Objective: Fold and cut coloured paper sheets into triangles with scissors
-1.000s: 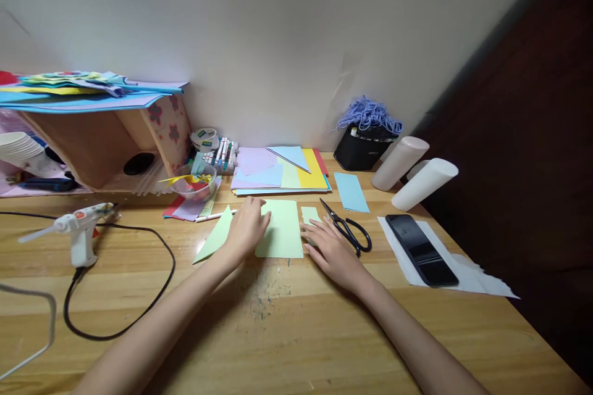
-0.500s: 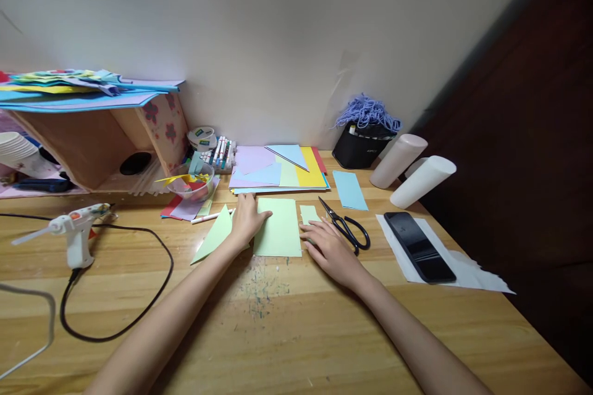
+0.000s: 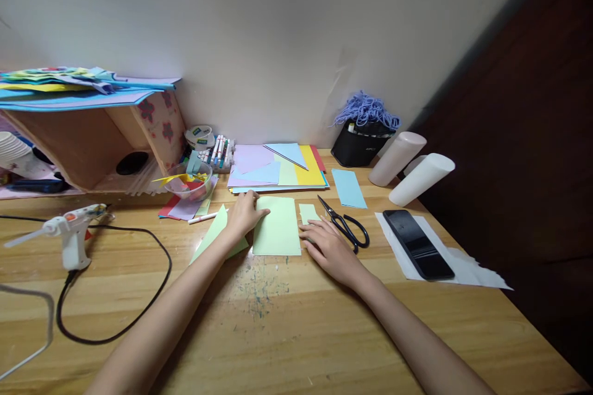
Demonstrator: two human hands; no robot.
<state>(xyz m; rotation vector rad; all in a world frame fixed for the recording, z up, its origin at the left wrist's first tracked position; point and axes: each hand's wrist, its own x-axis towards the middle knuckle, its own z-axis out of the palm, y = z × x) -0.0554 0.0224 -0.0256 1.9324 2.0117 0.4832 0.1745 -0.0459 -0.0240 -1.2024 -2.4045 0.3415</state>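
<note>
A light green rectangular sheet [image 3: 277, 227] lies flat on the wooden table [image 3: 278, 333]. My left hand [image 3: 245, 216] rests at its left edge, thumb on the paper and fingers apart. Under and beside my left wrist is a green triangular piece [image 3: 212, 236]. To the right of the sheet, my right hand [image 3: 327, 247] lies spread on the table, its fingertips by a small green scrap [image 3: 308, 212]. Black-handled scissors [image 3: 345, 223], their blades parted, lie just beyond my right hand. Neither hand grips anything.
Coloured sheets [image 3: 312, 166] are stacked at the back. On the left are a glue gun [image 3: 74, 237] with its cable, a clear bowl [image 3: 189, 185] and a cardboard box [image 3: 160, 126]. A phone [image 3: 417, 244], white rolls [image 3: 422, 180] and a blue card [image 3: 349, 188] lie right.
My left hand has shifted slightly to the left, its thumb still at the sheet's edge. My right hand has stayed in place. The whole view has moved a little.
</note>
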